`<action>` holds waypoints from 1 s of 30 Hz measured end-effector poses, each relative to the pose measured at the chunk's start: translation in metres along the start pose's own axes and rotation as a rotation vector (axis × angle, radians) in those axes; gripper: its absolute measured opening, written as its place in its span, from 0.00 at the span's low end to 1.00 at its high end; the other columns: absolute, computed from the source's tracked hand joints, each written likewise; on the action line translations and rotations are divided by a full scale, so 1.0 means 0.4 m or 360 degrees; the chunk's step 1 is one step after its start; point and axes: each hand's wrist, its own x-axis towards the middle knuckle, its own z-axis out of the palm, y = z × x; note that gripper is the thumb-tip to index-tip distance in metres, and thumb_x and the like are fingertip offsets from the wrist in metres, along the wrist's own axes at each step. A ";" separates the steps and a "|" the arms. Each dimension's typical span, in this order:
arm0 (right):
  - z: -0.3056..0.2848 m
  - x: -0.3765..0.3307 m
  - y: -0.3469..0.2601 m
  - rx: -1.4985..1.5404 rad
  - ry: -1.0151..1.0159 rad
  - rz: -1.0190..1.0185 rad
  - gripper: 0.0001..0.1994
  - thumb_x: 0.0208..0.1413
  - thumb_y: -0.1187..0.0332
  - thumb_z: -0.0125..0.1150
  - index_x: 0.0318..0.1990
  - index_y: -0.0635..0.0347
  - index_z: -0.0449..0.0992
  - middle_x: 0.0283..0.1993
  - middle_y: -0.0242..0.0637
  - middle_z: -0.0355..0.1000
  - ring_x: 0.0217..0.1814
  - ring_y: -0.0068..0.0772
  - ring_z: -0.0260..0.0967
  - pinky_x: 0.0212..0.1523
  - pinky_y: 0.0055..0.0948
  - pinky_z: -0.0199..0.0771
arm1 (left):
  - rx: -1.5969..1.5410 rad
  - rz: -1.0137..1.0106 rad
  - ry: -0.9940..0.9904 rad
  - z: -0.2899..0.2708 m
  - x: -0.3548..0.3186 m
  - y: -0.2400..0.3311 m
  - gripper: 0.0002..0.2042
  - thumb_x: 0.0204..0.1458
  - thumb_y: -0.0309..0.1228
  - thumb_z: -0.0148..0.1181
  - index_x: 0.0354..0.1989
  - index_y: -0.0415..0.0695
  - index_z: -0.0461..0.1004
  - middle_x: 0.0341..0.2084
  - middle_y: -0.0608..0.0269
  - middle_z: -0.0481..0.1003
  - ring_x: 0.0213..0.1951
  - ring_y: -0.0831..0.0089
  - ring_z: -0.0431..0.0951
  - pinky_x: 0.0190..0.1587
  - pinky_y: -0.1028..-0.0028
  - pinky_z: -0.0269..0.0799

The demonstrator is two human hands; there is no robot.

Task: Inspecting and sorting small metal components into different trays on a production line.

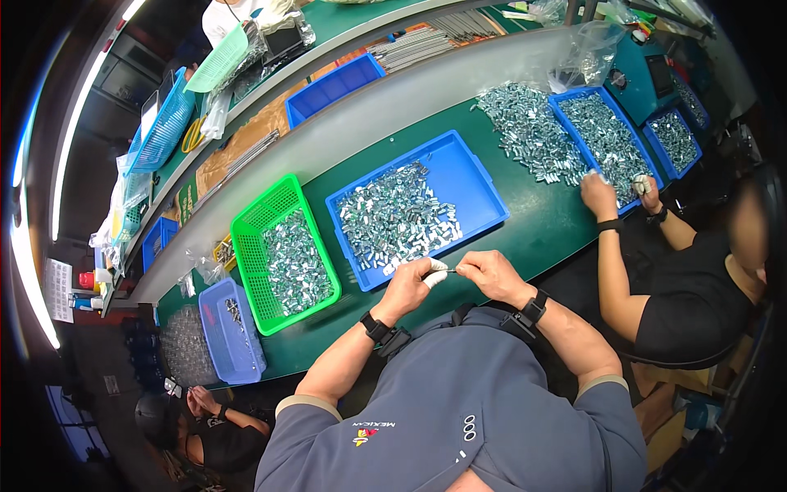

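A tiny silvery metal part (452,270), too small to make out, is pinched between both hands just off the near edge of the green bench (541,221), at centre. The left hand (407,284), its fingertip in a white cot, is closed on one end; the right hand (492,275) is closed on the other w/ thumb and forefinger. To do this well, judging from the pose: keep wrists close, work the piece over the bench so a drop lands there, not in the lap. Just beyond sits a blue rectangular plastic tray (475,176) of small shiny metal pieces; to its left a green plastic mesh basket (246,225) w/ more, then a pale blue basket (215,328) at near left. Far right, a co-worker's hands (599,195) sort a loose heap beside two more blue trays. Clear plastic bags (586,49) lie at the far side; a white printed sheet (57,289) sits at far left, unreadable.
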 end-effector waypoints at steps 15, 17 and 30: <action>-0.032 -0.029 0.101 -0.0080 0.0326 -0.0154 0.08 0.60 0.66 0.65 0.37 0.64 0.81 0.30 0.42 0.77 0.29 0.42 0.75 0.32 0.37 0.72 | 0.0625 -0.0626 0.0869 -0.334 -0.207 -0.244 0.08 0.60 0.29 0.65 0.43 0.39 0.81 0.35 0.54 0.83 0.38 0.60 0.84 0.44 0.66 0.78; -0.030 -0.039 0.110 -0.0077 0.0341 -0.0108 0.08 0.60 0.66 0.65 0.37 0.64 0.81 0.30 0.42 0.77 0.29 0.42 0.75 0.31 0.36 0.72 | 0.0957 -0.0446 0.0974 -0.345 -0.190 -0.221 0.09 0.57 0.29 0.67 0.43 0.40 0.81 0.37 0.52 0.82 0.41 0.54 0.82 0.47 0.62 0.76; -0.074 -0.064 0.069 -0.0044 0.0367 0.0000 0.09 0.61 0.67 0.65 0.37 0.65 0.81 0.29 0.40 0.77 0.28 0.34 0.73 0.31 0.32 0.71 | 0.1026 0.0321 0.0427 0.039 0.336 -0.237 0.10 0.48 0.25 0.68 0.40 0.42 0.80 0.42 0.52 0.76 0.51 0.51 0.74 0.52 0.56 0.72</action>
